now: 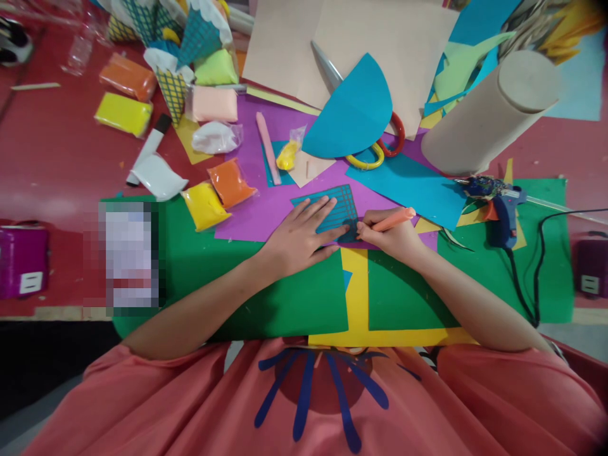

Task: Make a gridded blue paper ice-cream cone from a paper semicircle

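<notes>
A blue piece of craft foam (338,204) with dark crossing lines drawn on it lies on a purple sheet (242,221). Spread flat, my left hand (306,233) presses on its left and lower part. My right hand (387,235) grips an orange pen (394,219), its lower end at the right edge of the blue piece; the tip is hidden by my fingers. Above them, a blue rounded cut-out (354,111) covers the middle of a pair of scissors (393,134) with red and yellow handles. A pink pen (268,149) lies nearby.
Packets of soft clay, such as an orange one (231,182), lie left beside a white marker (148,149). Decorated paper cones (171,85) stand behind. To the right are a beige roll (484,120) and a blue glue gun (504,212) with its cord. Green sheets (285,304) lie in front.
</notes>
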The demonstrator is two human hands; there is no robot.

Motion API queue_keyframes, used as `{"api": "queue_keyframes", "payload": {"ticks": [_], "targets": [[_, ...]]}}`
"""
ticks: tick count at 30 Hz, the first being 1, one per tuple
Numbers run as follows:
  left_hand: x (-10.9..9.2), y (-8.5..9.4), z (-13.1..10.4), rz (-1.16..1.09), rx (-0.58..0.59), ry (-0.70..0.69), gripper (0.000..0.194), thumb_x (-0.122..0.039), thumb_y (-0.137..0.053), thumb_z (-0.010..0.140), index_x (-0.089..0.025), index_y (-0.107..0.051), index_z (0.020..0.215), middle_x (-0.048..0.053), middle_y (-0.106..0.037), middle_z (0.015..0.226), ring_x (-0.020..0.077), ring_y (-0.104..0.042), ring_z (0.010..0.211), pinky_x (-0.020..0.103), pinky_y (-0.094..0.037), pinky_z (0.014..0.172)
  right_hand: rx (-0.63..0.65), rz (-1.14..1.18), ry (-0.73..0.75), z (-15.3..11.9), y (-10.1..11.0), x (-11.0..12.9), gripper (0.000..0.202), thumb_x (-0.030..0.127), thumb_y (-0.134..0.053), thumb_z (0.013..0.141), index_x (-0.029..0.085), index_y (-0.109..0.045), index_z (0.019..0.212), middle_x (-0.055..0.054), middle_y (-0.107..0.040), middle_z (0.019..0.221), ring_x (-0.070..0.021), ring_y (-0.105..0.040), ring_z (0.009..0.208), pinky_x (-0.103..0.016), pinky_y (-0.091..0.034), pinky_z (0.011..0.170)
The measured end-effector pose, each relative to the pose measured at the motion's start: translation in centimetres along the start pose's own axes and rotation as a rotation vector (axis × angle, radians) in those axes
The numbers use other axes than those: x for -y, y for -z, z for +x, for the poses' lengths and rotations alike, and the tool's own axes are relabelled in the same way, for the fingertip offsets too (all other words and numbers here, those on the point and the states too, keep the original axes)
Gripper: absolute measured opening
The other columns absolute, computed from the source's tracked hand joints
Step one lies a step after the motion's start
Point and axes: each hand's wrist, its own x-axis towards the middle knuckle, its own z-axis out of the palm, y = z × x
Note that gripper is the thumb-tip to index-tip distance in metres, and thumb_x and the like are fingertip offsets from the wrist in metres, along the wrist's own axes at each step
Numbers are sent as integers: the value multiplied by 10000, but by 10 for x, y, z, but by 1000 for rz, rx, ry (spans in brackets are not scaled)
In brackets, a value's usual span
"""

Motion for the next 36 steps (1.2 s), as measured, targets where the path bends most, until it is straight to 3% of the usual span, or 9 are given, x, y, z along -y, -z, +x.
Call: {"api": "queue_keyframes", "payload": {"ticks": [7, 10, 15, 19, 25, 30, 36], "targets": [[0, 0, 0, -22, 23, 24, 395, -372, -519, 955, -288, -569, 1338, 150, -375, 1532, 345, -363, 1414, 575, -336, 1115, 24, -15, 17, -1, -1, -3, 298, 267, -513, 792, 187, -416, 522, 26, -463, 488, -73, -374, 477, -249, -255, 475], [0, 0, 0, -18, 24, 23, 396, -378, -521, 953, -284, -572, 1335, 152, -383, 1527, 341, -369, 1411, 569, -343, 1113, 17, 85, -8, 1, 2, -4, 279, 272, -543, 780, 182, -475, 525, 20, -512, 494, -77, -419, 470, -233, -300, 455], [1, -1, 0, -41, 27, 36, 388, -381, -528, 950, -278, -588, 1319, 143, -373, 1537, 338, -363, 1416, 568, -322, 1127, -122, 365, -91, 6, 8, -5, 251, 297, -590, 765, 181, -549, 547, 25, -547, 475, -71, -453, 396, -213, -342, 390], [0, -1, -1, -45, 28, 26, 392, -389, -521, 951, -259, -595, 1314, 163, -370, 1533, 353, -365, 1413, 580, -331, 1115, -222, 429, -132, 8, 9, -5, 281, 374, -647, 782, 178, -587, 590, 22, -557, 471, -69, -459, 375, -212, -344, 374], [-5, 1, -1, -43, 70, -55, 424, -383, -541, 942, -272, -558, 1351, 172, -354, 1539, 348, -358, 1418, 566, -336, 1117, -273, 358, -50, 10, 4, -6, 385, 552, -671, 774, 177, -638, 691, 4, -613, 586, -81, -521, 459, -235, -421, 450], [-11, 3, -1, -13, 57, -120, 439, -381, -555, 934, -246, -557, 1352, 211, -439, 1472, 357, -426, 1372, 531, -419, 1059, -274, 175, 34, 11, 4, -6, 246, 445, -694, 797, 201, -700, 777, -38, -699, 767, -145, -636, 664, -271, -474, 550], [-15, 4, -2, -10, 52, -165, 450, -360, -568, 928, -227, -546, 1357, 214, -461, 1452, 348, -450, 1355, 502, -452, 1030, -281, 143, 38, 13, 6, -8, 272, 432, -634, 845, 190, -685, 731, -26, -683, 682, -129, -614, 604, -272, -468, 556]]}}
